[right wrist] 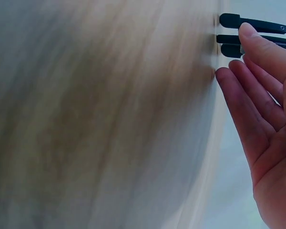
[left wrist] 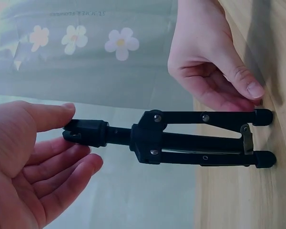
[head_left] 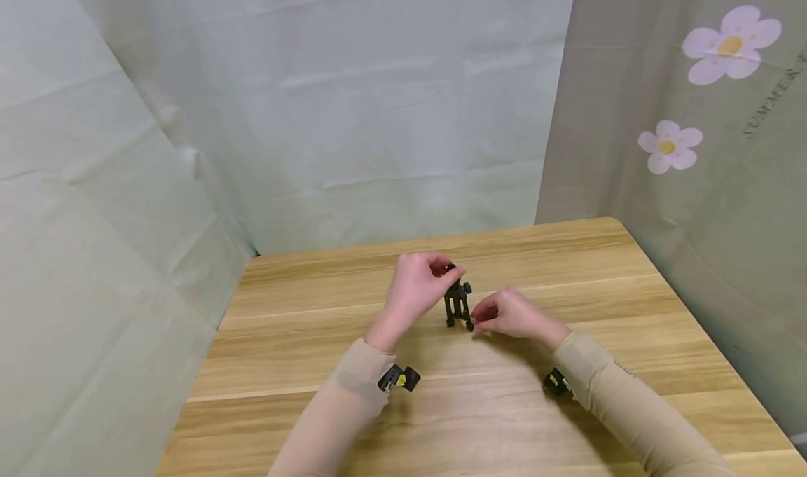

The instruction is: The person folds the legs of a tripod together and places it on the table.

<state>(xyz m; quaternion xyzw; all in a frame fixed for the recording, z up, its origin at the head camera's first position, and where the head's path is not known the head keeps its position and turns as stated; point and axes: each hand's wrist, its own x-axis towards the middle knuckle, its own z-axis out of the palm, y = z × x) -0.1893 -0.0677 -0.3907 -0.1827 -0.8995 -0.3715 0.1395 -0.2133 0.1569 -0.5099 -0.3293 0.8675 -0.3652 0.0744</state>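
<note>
A small black tripod (head_left: pixel 455 292) stands upright on the wooden table, its legs folded close together. My left hand (head_left: pixel 417 285) pinches the tripod's top between thumb and fingers. In the left wrist view, the top piece (left wrist: pixel 88 133) sits between the thumb and the fingertips, above a short centre column. Low on the right, my right hand (head_left: pixel 513 314) is beside the rubber-tipped feet. Its thumb (right wrist: pixel 257 43) overlaps a leg in the right wrist view, while the other fingers extend almost straight below the feet with a gap between them and the thumb.
The wood-grain table (head_left: pixel 284 365) reaches back to a pale hanging sheet (head_left: pixel 391 113). Another sheet with printed flowers (head_left: pixel 668 148) hangs along the right side. Black wrist cameras (head_left: pixel 398 378) are strapped to both sleeves.
</note>
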